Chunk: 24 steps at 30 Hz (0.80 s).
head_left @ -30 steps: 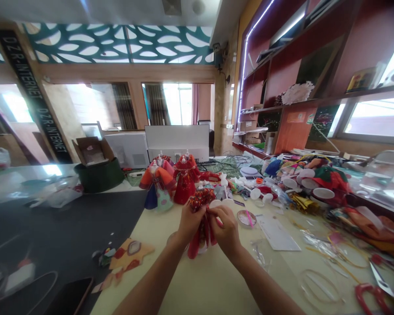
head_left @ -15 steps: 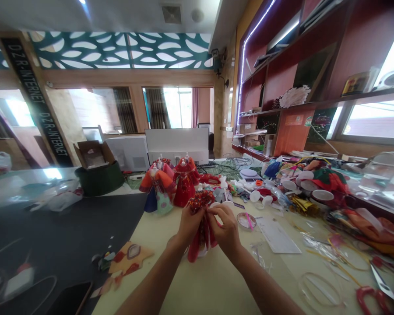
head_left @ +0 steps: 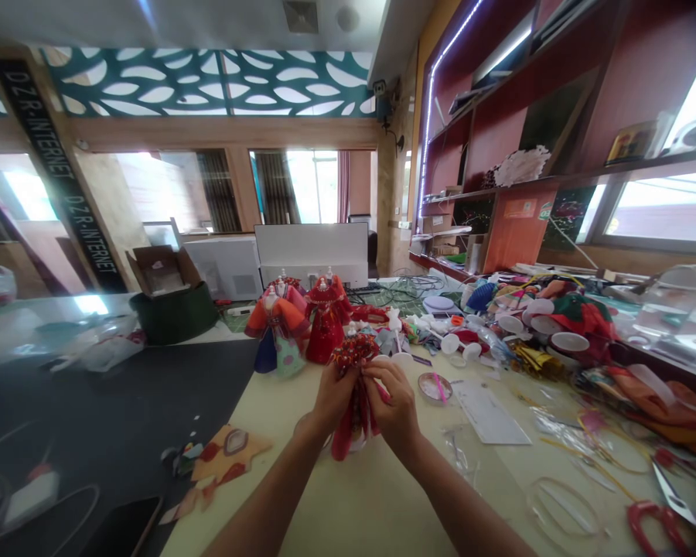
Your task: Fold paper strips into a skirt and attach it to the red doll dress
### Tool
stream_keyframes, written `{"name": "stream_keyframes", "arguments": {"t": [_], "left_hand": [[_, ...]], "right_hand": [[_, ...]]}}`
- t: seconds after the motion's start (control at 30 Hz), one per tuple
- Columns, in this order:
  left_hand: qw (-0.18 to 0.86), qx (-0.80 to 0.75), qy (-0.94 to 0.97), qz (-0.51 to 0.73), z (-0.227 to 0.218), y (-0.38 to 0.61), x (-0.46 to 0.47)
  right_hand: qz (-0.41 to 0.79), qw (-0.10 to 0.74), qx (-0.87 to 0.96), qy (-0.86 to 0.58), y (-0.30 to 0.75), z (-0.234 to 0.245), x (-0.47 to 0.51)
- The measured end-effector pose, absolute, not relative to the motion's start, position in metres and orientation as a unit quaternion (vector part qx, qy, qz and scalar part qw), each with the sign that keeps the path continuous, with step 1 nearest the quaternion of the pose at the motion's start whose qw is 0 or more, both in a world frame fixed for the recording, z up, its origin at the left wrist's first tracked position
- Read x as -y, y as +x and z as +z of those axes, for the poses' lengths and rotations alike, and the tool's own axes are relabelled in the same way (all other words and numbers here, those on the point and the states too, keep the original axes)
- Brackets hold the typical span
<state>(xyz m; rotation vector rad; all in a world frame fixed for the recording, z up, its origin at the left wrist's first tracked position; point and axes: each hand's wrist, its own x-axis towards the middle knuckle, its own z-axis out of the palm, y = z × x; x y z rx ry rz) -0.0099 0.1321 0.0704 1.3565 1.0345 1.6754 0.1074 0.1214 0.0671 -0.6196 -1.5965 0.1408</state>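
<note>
My left hand (head_left: 335, 398) and my right hand (head_left: 393, 398) both grip a small red costume doll (head_left: 355, 402) upright above the pale yellow table (head_left: 371, 503). It has a patterned red bodice (head_left: 355, 352) and a long red skirt, partly hidden by my fingers. My right fingertips pinch the cloth near its waist. Just beyond stand a dressed doll in orange and teal (head_left: 278, 333) and a red-gowned doll (head_left: 325, 329). A small round dish (head_left: 435, 388) lies to the right of my right hand.
A white sheet (head_left: 487, 414) lies right of my hands. Ribbons, plastic film and red-handled scissors (head_left: 655, 526) lie at the right front, with heaped fabric and white discs (head_left: 568, 343) behind. A patterned cloth scrap (head_left: 226, 452) lies on the dark mat (head_left: 110, 410) left of the table.
My right hand has shifted slightly left and closer to the doll's waist. The view has tilted a little; the doll stays in both hands.
</note>
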Motion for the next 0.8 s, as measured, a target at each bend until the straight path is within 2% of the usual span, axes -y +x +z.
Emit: {"name": "stream_keyframes", "arguments": {"t": [0.4, 0.8], "left_hand": [[0.379, -0.398, 0.537, 0.641, 0.066, -0.013, -0.132], [0.382, -0.397, 0.613, 0.566, 0.072, -0.019, -0.122]], "right_hand": [[0.114, 0.66, 0.683, -0.292, 0.103, 0.064, -0.123], [0.111, 0.645, 0.701, -0.283, 0.113, 0.061, -0.118]]}}
